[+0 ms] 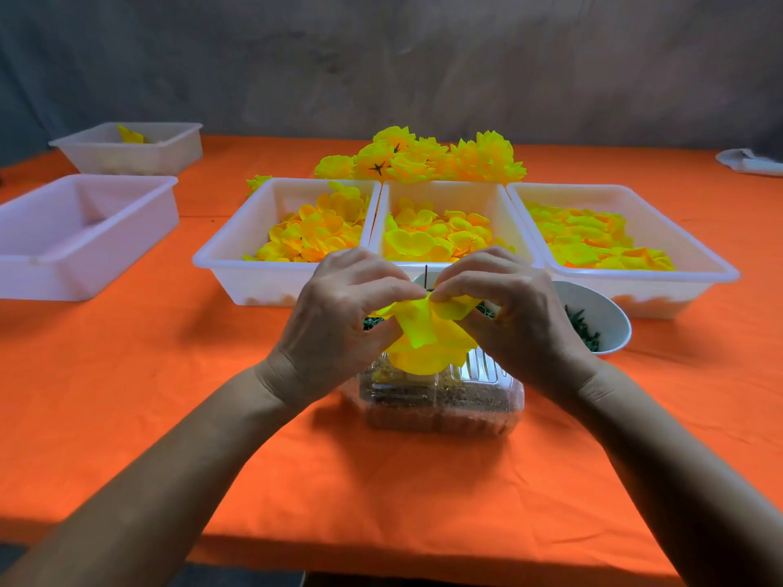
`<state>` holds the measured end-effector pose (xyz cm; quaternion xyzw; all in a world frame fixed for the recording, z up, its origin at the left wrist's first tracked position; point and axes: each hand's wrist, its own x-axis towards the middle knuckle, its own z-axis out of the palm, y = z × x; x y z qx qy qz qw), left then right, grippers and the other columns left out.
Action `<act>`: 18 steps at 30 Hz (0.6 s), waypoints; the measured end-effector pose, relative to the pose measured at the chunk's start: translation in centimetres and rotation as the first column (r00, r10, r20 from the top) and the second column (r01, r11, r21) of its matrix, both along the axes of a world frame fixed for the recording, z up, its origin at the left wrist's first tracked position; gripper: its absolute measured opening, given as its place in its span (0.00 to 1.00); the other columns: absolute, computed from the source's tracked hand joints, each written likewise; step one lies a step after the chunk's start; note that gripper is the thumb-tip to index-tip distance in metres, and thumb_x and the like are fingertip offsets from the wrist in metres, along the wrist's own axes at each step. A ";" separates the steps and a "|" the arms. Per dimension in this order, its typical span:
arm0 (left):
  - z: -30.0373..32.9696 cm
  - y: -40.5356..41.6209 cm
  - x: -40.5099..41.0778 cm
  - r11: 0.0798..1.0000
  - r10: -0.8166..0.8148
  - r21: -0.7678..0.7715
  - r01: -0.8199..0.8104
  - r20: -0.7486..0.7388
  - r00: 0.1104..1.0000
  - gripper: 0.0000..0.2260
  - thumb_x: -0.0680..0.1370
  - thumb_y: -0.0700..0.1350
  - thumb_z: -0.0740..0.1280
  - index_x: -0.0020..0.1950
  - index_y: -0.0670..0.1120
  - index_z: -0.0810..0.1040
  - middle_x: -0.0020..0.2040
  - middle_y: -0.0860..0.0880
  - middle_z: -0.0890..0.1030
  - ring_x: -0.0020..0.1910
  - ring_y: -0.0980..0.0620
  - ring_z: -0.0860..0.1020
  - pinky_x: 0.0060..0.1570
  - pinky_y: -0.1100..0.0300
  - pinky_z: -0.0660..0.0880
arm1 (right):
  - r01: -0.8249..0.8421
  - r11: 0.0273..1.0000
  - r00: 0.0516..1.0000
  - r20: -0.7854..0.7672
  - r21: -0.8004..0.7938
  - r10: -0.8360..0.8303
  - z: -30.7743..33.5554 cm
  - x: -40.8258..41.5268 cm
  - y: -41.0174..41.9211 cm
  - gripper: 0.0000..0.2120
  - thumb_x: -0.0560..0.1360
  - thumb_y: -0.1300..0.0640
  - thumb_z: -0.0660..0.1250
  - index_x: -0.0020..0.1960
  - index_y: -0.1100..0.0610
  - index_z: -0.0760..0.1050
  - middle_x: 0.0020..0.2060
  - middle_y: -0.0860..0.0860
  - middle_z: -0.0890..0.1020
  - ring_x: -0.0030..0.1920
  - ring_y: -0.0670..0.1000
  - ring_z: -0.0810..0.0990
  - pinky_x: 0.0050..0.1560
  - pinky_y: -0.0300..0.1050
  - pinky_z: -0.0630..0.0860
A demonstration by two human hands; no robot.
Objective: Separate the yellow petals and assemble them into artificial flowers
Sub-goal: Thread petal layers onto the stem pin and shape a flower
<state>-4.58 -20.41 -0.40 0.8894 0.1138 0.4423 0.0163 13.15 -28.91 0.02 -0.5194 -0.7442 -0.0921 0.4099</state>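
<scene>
Five white bins sit on the orange cloth (127, 374). Three stand side by side straight ahead of me, each holding loose yellow petals: the left bin (237, 247), the middle bin (445, 190) and the right bin (661, 222). Two more stand off to my left: a near bin (51, 264) that looks bare inside, and a far bin (140, 156) with one yellow scrap in it. Behind the three full bins lies a heap of flowers (423, 158), too bunched for me to count. One white bowl (601, 319) of small green pieces sits behind my right hand, and one clear box (440, 400) with brownish contents sits just below my hands.

Between my hands I have a petal layer (419, 328): bright yellow, thin and soft-looking, with rounded lobes that droop toward the clear box. A thin dark stem (426, 275) pokes up just above where my fingers meet.

My left hand (339, 315) is closed in a pinch on the layer's upper edge, thumb against forefinger. My right hand (508, 307) pinches the same layer from the other side, fingertips nearly touching the left's, other fingers curled over the yellow fabric.
</scene>
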 end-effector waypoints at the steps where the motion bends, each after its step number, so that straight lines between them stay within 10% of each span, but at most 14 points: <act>1: 0.0 0.0 -0.1 1.000 0.012 -0.011 -0.011 0.002 1.000 0.07 0.72 0.42 0.72 0.46 0.40 0.84 0.44 0.45 0.83 0.43 0.44 0.80 0.49 0.53 0.71 | -0.005 1.000 1.000 -0.024 -0.002 0.005 0.0 0.1 0.0 0.04 0.68 0.66 0.74 0.42 0.61 0.83 0.42 0.54 0.84 0.45 0.58 0.80 0.42 0.59 0.76; 18: 1.4 -1.1 -0.4 0.996 0.040 -0.073 -0.043 -0.038 0.998 0.13 0.68 0.45 0.74 0.50 0.41 0.83 0.47 0.44 0.82 0.47 0.43 0.79 0.50 0.45 0.74 | -0.021 1.000 0.998 0.060 0.005 0.021 0.8 0.4 0.2 0.04 0.70 0.62 0.71 0.43 0.61 0.84 0.42 0.54 0.84 0.45 0.59 0.80 0.44 0.60 0.75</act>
